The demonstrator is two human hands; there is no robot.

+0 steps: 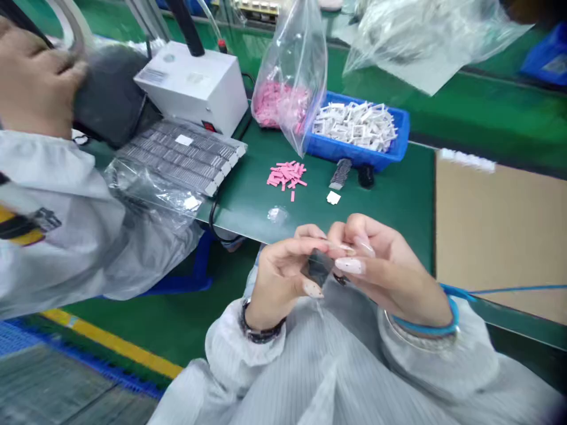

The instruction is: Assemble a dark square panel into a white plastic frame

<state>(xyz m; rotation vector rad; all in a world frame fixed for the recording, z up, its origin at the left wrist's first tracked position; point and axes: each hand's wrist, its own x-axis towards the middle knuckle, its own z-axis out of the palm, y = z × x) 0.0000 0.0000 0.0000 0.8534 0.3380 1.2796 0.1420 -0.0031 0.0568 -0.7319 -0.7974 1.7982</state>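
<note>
My left hand [283, 277] pinches a small dark square plate [318, 267] by its edges, just off the table's front edge. My right hand [385, 265] meets it from the other side, thumb and fingers pressed together at the plate's corner; whatever lies between those fingertips is too small to make out. Beyond my hands, a small pile of pink strips [287, 173] lies on the green table [248, 206]. Near them are a row of thin grey plates [341, 174], a white square piece [333, 198] and a small clear film piece [277, 214].
Behind stand a blue bin [401, 136] of white frames and a clear bag [287, 71] of pink strips. A white box device [199, 88] and a tray of grey parts [181, 153] are at left, beside a co-worker's hand [39, 82]. Brown cardboard [496, 230] covers the right side.
</note>
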